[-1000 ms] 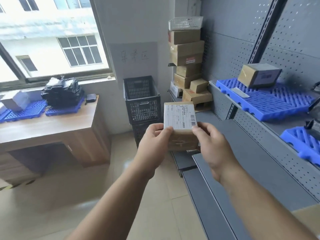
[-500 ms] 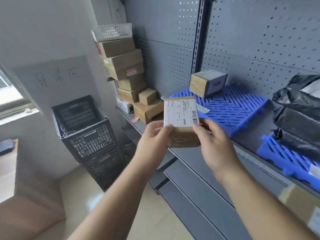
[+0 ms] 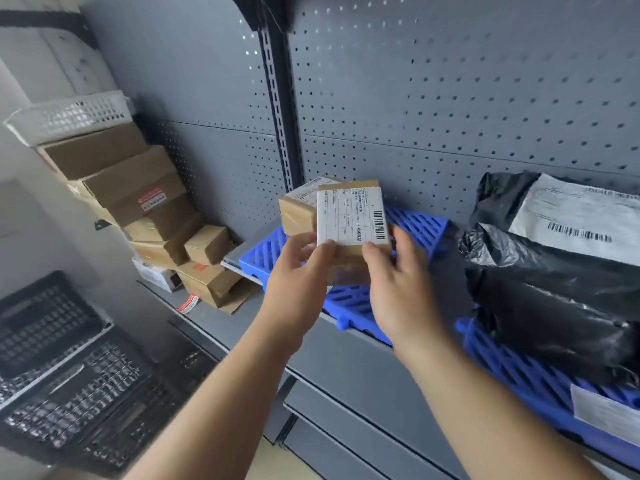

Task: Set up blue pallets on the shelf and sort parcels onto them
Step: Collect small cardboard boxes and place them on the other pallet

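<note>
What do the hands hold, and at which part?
A labelled cardboard parcel: the left hand pinches its lower left edge, the right hand its lower right corner.

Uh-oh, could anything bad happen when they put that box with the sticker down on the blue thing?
Maybe. The parcel, gripped by the left hand and right hand, is held just in front of the small box on the blue pallet, so it could bump that box. Set too near the pallet's front edge, it might tip off the shelf.
</note>
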`<state>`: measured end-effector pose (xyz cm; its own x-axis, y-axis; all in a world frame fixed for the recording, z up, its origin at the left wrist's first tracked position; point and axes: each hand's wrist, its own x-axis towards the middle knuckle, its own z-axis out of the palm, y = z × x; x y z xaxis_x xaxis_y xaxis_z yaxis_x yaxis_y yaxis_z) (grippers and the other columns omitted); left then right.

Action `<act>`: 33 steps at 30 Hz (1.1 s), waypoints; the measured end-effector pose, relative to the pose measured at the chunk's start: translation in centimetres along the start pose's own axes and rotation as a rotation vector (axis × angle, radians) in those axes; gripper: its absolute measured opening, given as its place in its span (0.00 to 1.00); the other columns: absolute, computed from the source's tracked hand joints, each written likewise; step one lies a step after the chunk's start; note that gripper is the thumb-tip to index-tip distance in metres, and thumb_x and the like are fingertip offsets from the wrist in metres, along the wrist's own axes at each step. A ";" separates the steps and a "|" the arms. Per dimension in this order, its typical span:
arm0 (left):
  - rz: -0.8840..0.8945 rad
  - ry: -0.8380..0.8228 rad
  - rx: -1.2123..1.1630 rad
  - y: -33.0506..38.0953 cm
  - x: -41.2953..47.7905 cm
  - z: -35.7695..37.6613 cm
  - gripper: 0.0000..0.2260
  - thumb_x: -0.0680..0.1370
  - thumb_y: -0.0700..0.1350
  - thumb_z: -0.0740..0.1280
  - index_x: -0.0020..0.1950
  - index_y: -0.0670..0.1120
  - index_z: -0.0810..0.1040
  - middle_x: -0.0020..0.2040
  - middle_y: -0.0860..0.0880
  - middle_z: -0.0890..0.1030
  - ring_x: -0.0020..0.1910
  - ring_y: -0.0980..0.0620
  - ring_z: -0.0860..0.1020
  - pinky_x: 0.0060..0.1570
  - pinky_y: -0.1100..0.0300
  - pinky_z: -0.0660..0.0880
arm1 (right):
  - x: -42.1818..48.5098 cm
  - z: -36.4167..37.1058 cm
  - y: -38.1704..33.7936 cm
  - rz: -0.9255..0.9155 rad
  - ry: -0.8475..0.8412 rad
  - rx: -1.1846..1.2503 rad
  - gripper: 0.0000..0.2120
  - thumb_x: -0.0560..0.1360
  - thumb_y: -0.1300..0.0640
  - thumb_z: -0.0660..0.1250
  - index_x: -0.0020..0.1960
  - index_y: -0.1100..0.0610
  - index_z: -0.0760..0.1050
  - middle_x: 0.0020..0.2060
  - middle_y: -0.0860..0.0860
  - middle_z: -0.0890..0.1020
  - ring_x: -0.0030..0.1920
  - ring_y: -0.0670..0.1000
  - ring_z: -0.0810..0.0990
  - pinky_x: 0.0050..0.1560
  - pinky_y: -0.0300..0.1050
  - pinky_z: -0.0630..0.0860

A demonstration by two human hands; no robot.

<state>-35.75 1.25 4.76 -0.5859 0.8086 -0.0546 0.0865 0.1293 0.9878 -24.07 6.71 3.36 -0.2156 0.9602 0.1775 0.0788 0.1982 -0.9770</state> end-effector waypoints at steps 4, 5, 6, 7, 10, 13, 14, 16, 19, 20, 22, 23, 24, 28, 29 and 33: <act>0.004 -0.089 0.015 0.5 3.8 1.4 0.17 0.69 0.62 0.66 0.55 0.60 0.80 0.50 0.58 0.86 0.49 0.57 0.85 0.51 0.58 0.77 | 2.7 0.0 0.9 -0.019 0.101 -0.015 0.16 0.79 0.51 0.63 0.66 0.42 0.75 0.56 0.41 0.73 0.57 0.36 0.73 0.55 0.28 0.69; 0.009 -0.119 0.019 0.6 4.7 1.7 0.16 0.69 0.62 0.66 0.54 0.60 0.80 0.50 0.58 0.86 0.49 0.58 0.84 0.50 0.58 0.77 | 3.2 0.1 1.1 -0.014 0.122 -0.030 0.16 0.79 0.51 0.63 0.65 0.42 0.75 0.57 0.43 0.74 0.57 0.35 0.73 0.52 0.25 0.69; 0.012 -0.150 0.024 0.6 5.7 1.9 0.16 0.70 0.62 0.66 0.55 0.59 0.80 0.50 0.57 0.86 0.49 0.58 0.84 0.51 0.58 0.77 | 3.7 0.1 1.2 0.001 0.143 -0.045 0.15 0.79 0.50 0.62 0.64 0.41 0.75 0.57 0.43 0.75 0.56 0.35 0.74 0.50 0.25 0.69; 0.014 -0.182 0.027 0.6 6.6 2.1 0.16 0.70 0.61 0.67 0.55 0.57 0.80 0.51 0.55 0.86 0.51 0.57 0.84 0.52 0.58 0.77 | 4.1 0.2 1.3 0.018 0.166 -0.053 0.14 0.79 0.50 0.62 0.62 0.40 0.75 0.56 0.42 0.75 0.55 0.34 0.75 0.48 0.24 0.69; 0.007 -0.268 0.036 0.5 8.8 2.6 0.17 0.70 0.60 0.67 0.56 0.55 0.80 0.52 0.53 0.86 0.50 0.56 0.84 0.52 0.57 0.78 | 4.9 0.7 1.5 0.017 0.253 -0.055 0.09 0.77 0.49 0.63 0.53 0.35 0.75 0.51 0.37 0.78 0.50 0.27 0.74 0.44 0.21 0.69; 0.009 -0.355 0.092 0.3 10.4 2.7 0.17 0.70 0.62 0.65 0.55 0.58 0.79 0.51 0.56 0.85 0.45 0.61 0.83 0.44 0.61 0.76 | 5.3 1.1 1.7 0.057 0.315 -0.012 0.10 0.79 0.54 0.65 0.52 0.38 0.76 0.51 0.38 0.81 0.48 0.28 0.78 0.42 0.21 0.70; 0.013 -0.375 0.112 0.2 10.7 2.8 0.17 0.70 0.63 0.65 0.56 0.59 0.79 0.50 0.57 0.85 0.43 0.63 0.82 0.42 0.62 0.75 | 5.3 1.1 1.8 0.066 0.319 0.010 0.11 0.79 0.56 0.66 0.52 0.38 0.76 0.50 0.38 0.83 0.47 0.28 0.79 0.41 0.21 0.70; 0.023 -0.416 0.142 0.1 11.2 2.7 0.17 0.72 0.63 0.64 0.57 0.59 0.78 0.50 0.58 0.84 0.45 0.63 0.82 0.43 0.62 0.74 | 5.3 1.2 2.0 0.085 0.348 0.003 0.11 0.78 0.56 0.66 0.51 0.38 0.76 0.49 0.34 0.84 0.47 0.27 0.79 0.40 0.20 0.70; 0.024 -0.474 0.194 0.0 11.9 2.4 0.17 0.75 0.62 0.64 0.60 0.57 0.78 0.52 0.57 0.83 0.51 0.58 0.81 0.48 0.60 0.76 | 5.1 1.5 1.9 0.101 0.378 -0.043 0.10 0.77 0.54 0.68 0.48 0.37 0.76 0.44 0.30 0.84 0.45 0.29 0.80 0.39 0.21 0.70; 0.023 -0.495 0.212 -0.1 12.1 2.2 0.19 0.74 0.62 0.63 0.62 0.57 0.77 0.53 0.57 0.83 0.53 0.57 0.81 0.51 0.58 0.77 | 5.1 1.5 2.0 0.107 0.377 -0.054 0.10 0.77 0.53 0.69 0.47 0.37 0.76 0.44 0.30 0.83 0.45 0.30 0.80 0.38 0.22 0.71; 0.012 -0.523 0.238 -0.2 12.3 1.8 0.23 0.73 0.63 0.62 0.65 0.56 0.76 0.54 0.56 0.82 0.55 0.55 0.80 0.53 0.56 0.77 | 4.8 1.8 2.1 0.135 0.376 -0.063 0.07 0.76 0.51 0.69 0.47 0.37 0.76 0.44 0.29 0.83 0.45 0.30 0.80 0.38 0.24 0.72; 0.012 -0.533 0.246 -0.3 12.3 1.6 0.22 0.75 0.63 0.62 0.66 0.55 0.75 0.55 0.56 0.82 0.55 0.55 0.80 0.49 0.58 0.77 | 4.6 2.0 2.1 0.149 0.381 -0.068 0.05 0.74 0.48 0.69 0.48 0.37 0.76 0.45 0.29 0.83 0.46 0.30 0.80 0.38 0.25 0.73; 0.015 -0.541 0.258 -0.3 12.3 1.5 0.21 0.77 0.62 0.62 0.67 0.55 0.74 0.54 0.56 0.81 0.53 0.56 0.80 0.43 0.62 0.76 | 4.5 2.2 2.1 0.163 0.386 -0.074 0.06 0.72 0.44 0.68 0.49 0.37 0.76 0.46 0.29 0.83 0.46 0.30 0.80 0.39 0.28 0.74; 0.009 -0.554 0.288 -0.2 12.3 1.2 0.17 0.82 0.58 0.61 0.69 0.56 0.72 0.50 0.58 0.79 0.45 0.60 0.77 0.24 0.73 0.70 | 4.0 2.3 1.8 0.226 0.385 -0.115 0.17 0.65 0.34 0.64 0.52 0.35 0.76 0.48 0.29 0.82 0.46 0.29 0.79 0.44 0.39 0.73; 0.014 -0.561 0.296 0.0 12.2 1.2 0.17 0.82 0.59 0.61 0.70 0.56 0.72 0.50 0.59 0.78 0.45 0.61 0.76 0.27 0.72 0.71 | 3.8 2.3 1.5 0.231 0.371 -0.120 0.14 0.67 0.36 0.65 0.51 0.34 0.76 0.47 0.27 0.82 0.46 0.28 0.78 0.44 0.38 0.73; 0.046 -0.593 0.300 -0.4 11.9 0.9 0.20 0.82 0.59 0.61 0.73 0.57 0.69 0.48 0.62 0.77 0.46 0.62 0.76 0.36 0.66 0.67 | 3.2 2.3 1.2 0.220 0.378 -0.150 0.05 0.77 0.45 0.67 0.52 0.36 0.76 0.46 0.23 0.80 0.46 0.25 0.76 0.38 0.28 0.72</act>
<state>-42.05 11.38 3.62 -0.0408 0.9847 -0.1692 0.3715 0.1722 0.9123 -26.92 9.53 2.47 0.1897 0.9815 0.0259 0.2292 -0.0186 -0.9732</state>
